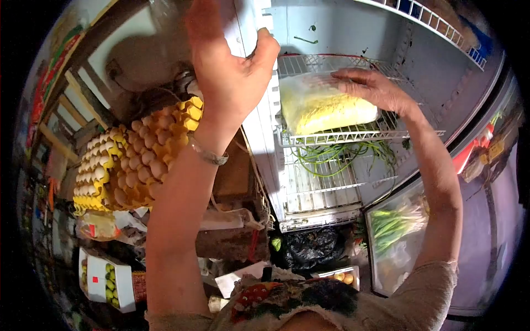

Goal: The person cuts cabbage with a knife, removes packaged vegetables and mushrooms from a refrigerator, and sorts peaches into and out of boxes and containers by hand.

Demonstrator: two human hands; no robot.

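Observation:
My left hand (pixel 229 71) is raised beside the white upright edge of the fridge (pixel 267 132). Its thumb stands apart over that edge, and the fingertips run up toward the top of the picture. I cannot tell whether it touches the fridge. My right hand (pixel 370 88) reaches inside with its fingers stretched out flat over the top of a clear plastic bag (pixel 331 113). Yellow contents, whose kind I cannot make out, show through the bag. The bag lies on a white wire shelf (pixel 381 135).
Long green stalks (pixel 331 160) lie below the shelf. On the left stand stacked egg trays (pixel 138 149) full of eggs. A black plastic bag (pixel 312 248) sits below the fridge, and the open glass door (pixel 395 243) is at right. A white box (pixel 124 287) holds green fruit.

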